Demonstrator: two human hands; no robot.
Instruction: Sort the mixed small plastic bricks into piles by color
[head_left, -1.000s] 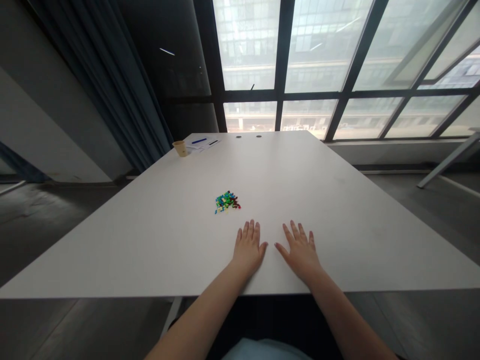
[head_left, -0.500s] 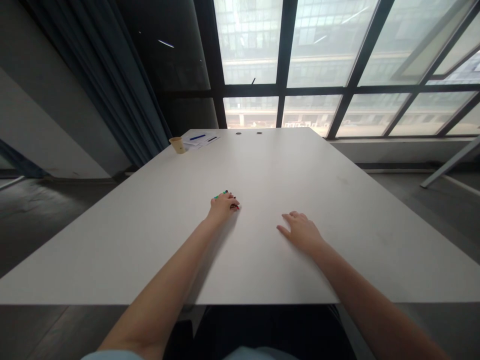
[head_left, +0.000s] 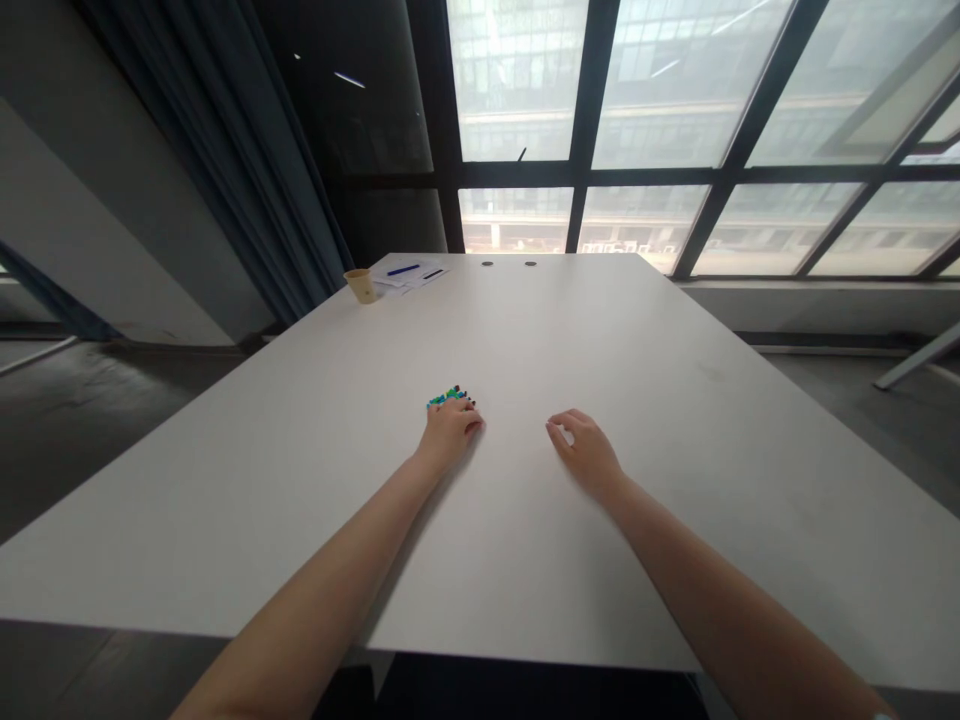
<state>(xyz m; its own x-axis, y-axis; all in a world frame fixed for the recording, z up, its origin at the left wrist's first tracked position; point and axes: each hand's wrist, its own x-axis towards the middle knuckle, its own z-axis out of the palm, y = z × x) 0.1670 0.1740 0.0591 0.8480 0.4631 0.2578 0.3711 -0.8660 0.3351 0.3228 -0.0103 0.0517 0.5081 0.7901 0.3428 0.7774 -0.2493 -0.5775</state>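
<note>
both forearms reach in over the near edge of the white table [head_left: 517,560].

the right hand [head_left: 589,450] is palm down near the tabletop, its fingers bent and the thumb curved in towards them, with a small gap showing between. the tips come very close together; i cannot tell whether they meet or pinch anything, nor whether the hand touches the table. it is well apart from the left hand [head_left: 448,435].

the left hand is at the pile, back up, fingers curled down over its near side. its fingertips are mostly hidden, so i cannot tell whether it is closed on any of the pieces [head_left: 448,397].

the pieces lie in a small heap on the table, left of the right hand. those that show are blue, green, yellow and dark, just beyond the left hand's knuckles.

farther off, by the table's left edge, a tan cup [head_left: 362,287] stands upright beside some papers [head_left: 395,287]. a blue pen [head_left: 403,270] lies on them. behind are the window [head_left: 517,90] and a blue curtain [head_left: 217,150].
</note>
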